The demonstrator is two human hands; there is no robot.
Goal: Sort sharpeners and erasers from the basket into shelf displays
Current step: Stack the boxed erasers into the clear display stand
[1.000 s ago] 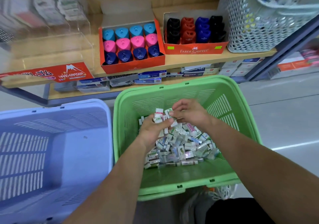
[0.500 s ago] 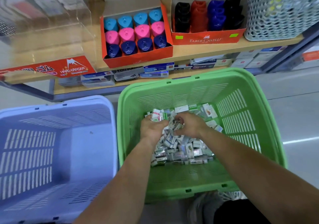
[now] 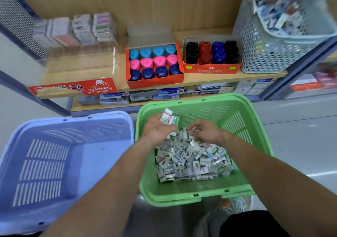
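Holds a small stack of erasers (image 3: 168,117) in the left hand (image 3: 158,131), fingers curled round it, lifted clear of the loose heap of erasers (image 3: 191,161) and up against the far wall of the green basket (image 3: 255,125). Sat lower half a second ago, down at the heap's far edge. Suggests a handful gathered and nearly ready for the shelf (image 3: 200,80). Keeps the right hand (image 3: 207,132) just beside, at the heap's far edge, fingers curled. Cannot tell whether pinching an eraser or nothing. Leaves most of the heap unsorted, toward the basket's near right corner.

Further out: the blue basket (image 3: 73,121) close on the left. On the shelf, a clear display case (image 3: 80,61) near the left edge, then the box of pastel sharpeners (image 3: 155,61) and the box of dark sharpeners (image 3: 211,53). Blurs the packs at the back of the case and whatever fills the grey mesh basket (image 3: 264,54) at the shelf's right edge. Hides the left palm and both sets of fingertips.
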